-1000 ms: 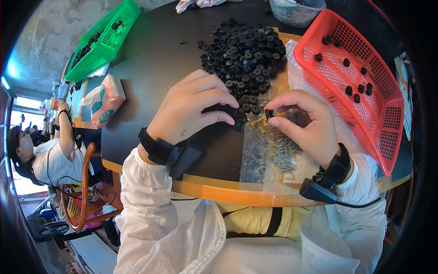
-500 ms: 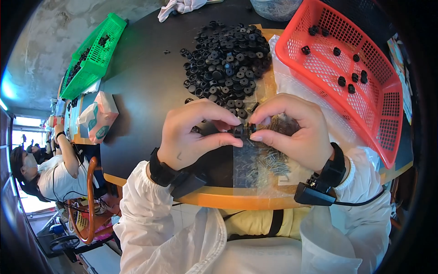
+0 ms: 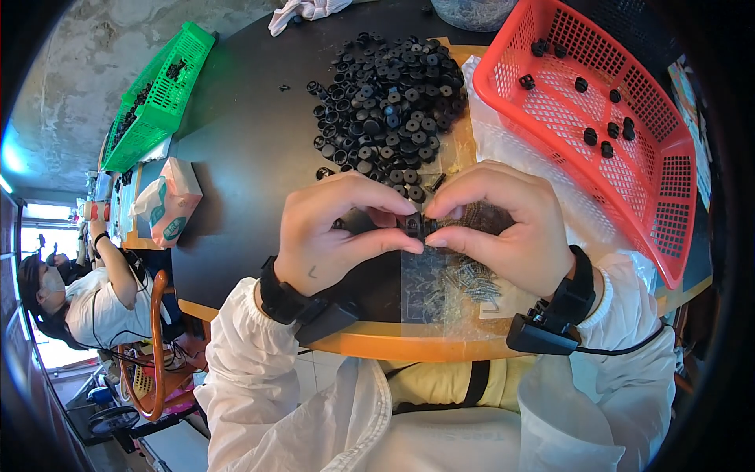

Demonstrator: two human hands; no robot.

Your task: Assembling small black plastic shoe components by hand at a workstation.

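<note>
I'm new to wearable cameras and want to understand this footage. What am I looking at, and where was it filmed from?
There is no robot here: these are a person's own bare hands, filmed looking down from a wide camera on their head, so straight edges look bent. The left hand pinches a small black part; the right hand pinches a dark piece close by it. Fingertips hide how the two meet. On the dark table lie a heap of black parts, thin metal pieces and a red basket holding a few black parts.
</note>
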